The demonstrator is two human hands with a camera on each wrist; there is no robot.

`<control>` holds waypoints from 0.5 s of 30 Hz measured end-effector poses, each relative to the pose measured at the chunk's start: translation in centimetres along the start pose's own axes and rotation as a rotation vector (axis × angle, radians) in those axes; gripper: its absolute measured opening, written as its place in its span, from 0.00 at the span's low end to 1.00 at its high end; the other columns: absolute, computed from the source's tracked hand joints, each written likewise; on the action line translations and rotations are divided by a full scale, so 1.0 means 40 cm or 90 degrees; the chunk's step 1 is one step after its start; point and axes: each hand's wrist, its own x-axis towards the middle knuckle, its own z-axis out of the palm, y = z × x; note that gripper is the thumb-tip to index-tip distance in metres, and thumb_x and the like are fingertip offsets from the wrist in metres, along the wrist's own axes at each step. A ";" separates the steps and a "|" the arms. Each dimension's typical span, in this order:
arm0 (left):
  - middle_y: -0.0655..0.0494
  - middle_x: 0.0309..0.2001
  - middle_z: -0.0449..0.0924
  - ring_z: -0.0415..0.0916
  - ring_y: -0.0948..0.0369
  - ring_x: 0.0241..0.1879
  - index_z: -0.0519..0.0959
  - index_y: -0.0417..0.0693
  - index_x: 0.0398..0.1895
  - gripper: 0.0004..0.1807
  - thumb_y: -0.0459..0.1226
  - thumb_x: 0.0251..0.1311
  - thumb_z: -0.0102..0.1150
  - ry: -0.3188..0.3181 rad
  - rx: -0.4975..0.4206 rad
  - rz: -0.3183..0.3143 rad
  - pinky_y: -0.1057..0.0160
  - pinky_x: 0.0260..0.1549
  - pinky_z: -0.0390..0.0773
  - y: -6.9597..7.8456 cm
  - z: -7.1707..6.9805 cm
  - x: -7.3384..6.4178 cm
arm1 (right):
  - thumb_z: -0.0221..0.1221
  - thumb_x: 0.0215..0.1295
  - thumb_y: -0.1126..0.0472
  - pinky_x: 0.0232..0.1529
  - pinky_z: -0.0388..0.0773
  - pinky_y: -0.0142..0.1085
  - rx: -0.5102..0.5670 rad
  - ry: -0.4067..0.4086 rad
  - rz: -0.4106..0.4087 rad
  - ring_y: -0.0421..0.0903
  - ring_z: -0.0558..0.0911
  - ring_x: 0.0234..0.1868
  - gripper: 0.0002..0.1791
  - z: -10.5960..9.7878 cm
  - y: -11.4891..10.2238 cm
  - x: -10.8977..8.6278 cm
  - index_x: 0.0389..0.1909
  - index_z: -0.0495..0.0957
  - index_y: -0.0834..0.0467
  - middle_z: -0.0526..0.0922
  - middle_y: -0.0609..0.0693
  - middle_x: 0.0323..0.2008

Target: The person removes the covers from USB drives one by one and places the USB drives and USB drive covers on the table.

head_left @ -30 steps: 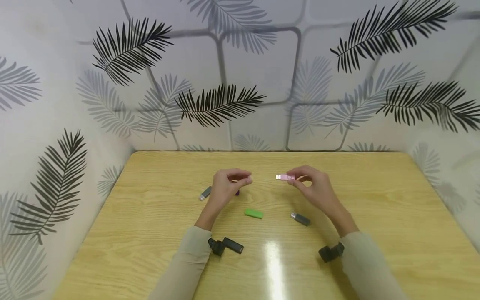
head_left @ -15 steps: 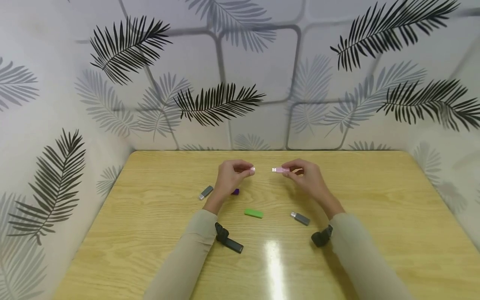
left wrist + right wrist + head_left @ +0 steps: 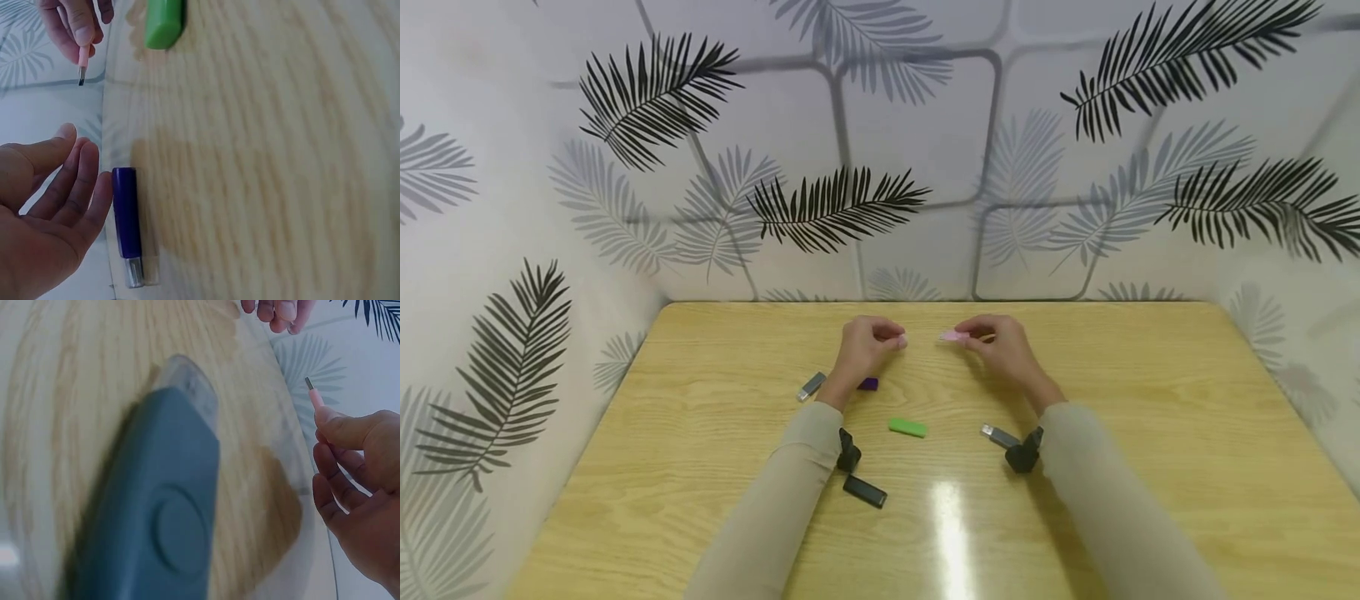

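Note:
In the head view my right hand [image 3: 1003,346] pinches a pink USB stick [image 3: 956,336] between thumb and fingers. Its bare metal connector points left, toward my other hand. The fingertips of my left hand [image 3: 863,350] pinch a small pale piece [image 3: 902,341], which looks like a clear cap; it is mostly covered. A gap separates it from the pink stick. Under the left hand lies a purple USB stick [image 3: 127,212], partly hidden in the head view. A grey USB stick [image 3: 159,506] lies below my right wrist.
On the wooden table [image 3: 1150,375] lie a green USB stick [image 3: 907,427] in the middle, a black one [image 3: 865,491] by the left wrist camera, and another grey one [image 3: 812,386] left of the left hand. A leaf-patterned wall [image 3: 917,250] rises behind the table.
Both hands have moved away from me toward the table's back edge, the right one also leftward. The gap between them has narrowed. The pink stick has turned slightly, its connector now seen more edge-on.

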 end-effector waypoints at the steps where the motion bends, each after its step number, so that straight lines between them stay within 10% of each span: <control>1: 0.49 0.40 0.89 0.85 0.54 0.41 0.89 0.40 0.43 0.07 0.33 0.63 0.71 -0.003 0.010 0.002 0.58 0.44 0.84 -0.001 0.004 0.004 | 0.67 0.66 0.71 0.49 0.83 0.51 0.001 -0.006 0.002 0.59 0.85 0.46 0.10 0.004 0.002 0.002 0.47 0.86 0.68 0.87 0.63 0.48; 15: 0.52 0.38 0.88 0.84 0.57 0.39 0.89 0.43 0.40 0.06 0.35 0.63 0.72 -0.017 0.110 -0.015 0.60 0.42 0.83 -0.012 0.047 0.041 | 0.69 0.65 0.69 0.50 0.81 0.47 -0.036 -0.018 0.005 0.56 0.85 0.46 0.10 0.033 0.023 0.026 0.45 0.87 0.67 0.87 0.61 0.47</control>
